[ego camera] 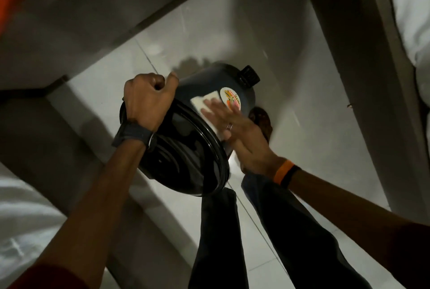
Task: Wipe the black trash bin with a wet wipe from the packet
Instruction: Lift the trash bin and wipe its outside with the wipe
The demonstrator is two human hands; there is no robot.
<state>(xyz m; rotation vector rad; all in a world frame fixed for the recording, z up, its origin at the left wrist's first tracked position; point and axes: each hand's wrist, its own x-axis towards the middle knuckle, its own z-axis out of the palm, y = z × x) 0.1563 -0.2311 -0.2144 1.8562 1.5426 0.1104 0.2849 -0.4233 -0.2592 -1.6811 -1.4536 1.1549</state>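
Black trash bin [209,84] tilted above floor [290,60]. Left hand [149,100] clamped on its rim. Right hand [232,123], fingers flat and apart, presses wet wipe [204,102] to bin side.

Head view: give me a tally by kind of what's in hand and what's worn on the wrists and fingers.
Black trash bin: 1
Wet wipe: 1
Oval sticker on the bin: 1
Wrist bands: 2, dark on the left, orange-and-black on the right
Ring: 1
Total: 6

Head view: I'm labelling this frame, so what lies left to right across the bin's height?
Watch → left hand → wipe → sticker → pedal
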